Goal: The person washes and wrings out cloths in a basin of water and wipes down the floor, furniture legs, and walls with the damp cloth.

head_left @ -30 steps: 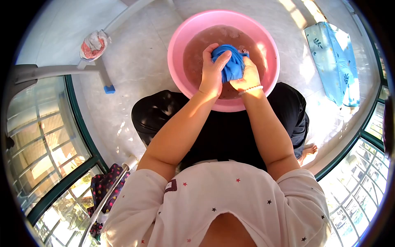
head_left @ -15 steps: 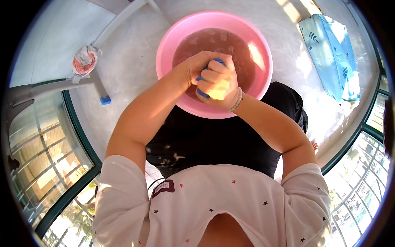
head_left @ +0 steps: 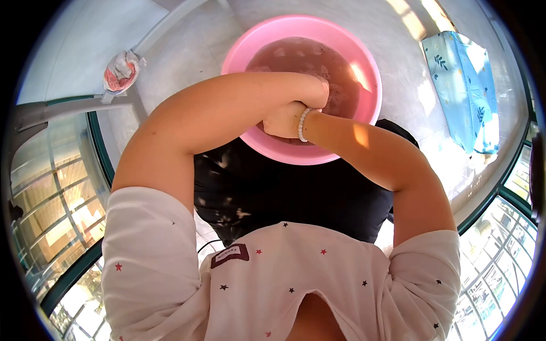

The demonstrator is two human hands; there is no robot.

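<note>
A pink basin (head_left: 374, 74) of murky reddish-brown water (head_left: 290, 54) stands in front of my knees. Over its near half my forearms come together, wrists turned inward. My left hand (head_left: 314, 91) is curled into a fist on the far side. Just below and left of it, my right hand (head_left: 282, 119) is closed too, palm side hidden; a pale bead bracelet (head_left: 303, 125) circles that wrist. The bunched blue cloth that showed between my fingers half a second ago is now covered by both hands.
On the right lies a light blue leaf-patterned fabric block (head_left: 463, 94). A white-and-red crumpled cloth (head_left: 121, 73) rests on a pale frame at left. My black-clothed legs (head_left: 290, 193) lie against the basin's near side, and barred windows flank me.
My hands have twisted against each other: the left rolled over to the far right, the right turned inward to the left. My left elbow swung outward, and the blue cloth dropped from sight.
</note>
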